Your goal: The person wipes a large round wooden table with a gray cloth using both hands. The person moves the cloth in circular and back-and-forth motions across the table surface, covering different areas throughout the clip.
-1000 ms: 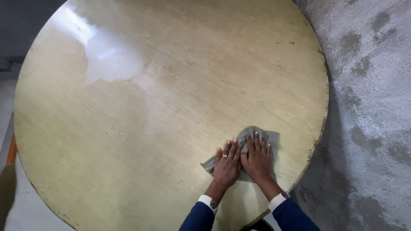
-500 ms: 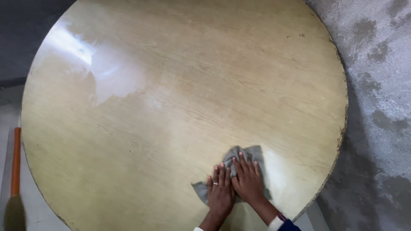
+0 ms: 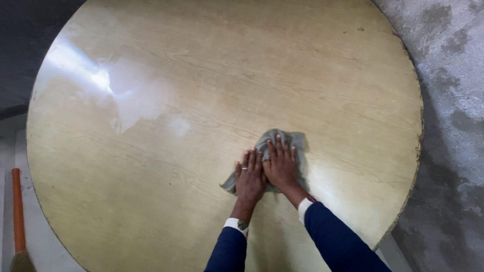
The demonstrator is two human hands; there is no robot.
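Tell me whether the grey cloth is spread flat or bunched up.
Bunched up: the grey cloth shows folds and uneven edges under the left hand and right hand, both pressed flat on it.

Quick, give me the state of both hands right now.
Left hand: open, flat, pressing on the cloth.
Right hand: open, flat on the cloth, holding nothing.

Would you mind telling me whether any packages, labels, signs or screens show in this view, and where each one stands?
None are in view.
Only a round pale wooden table, a crumpled grey cloth pressed flat under the left hand and right hand, and an orange broom handle at lower left.
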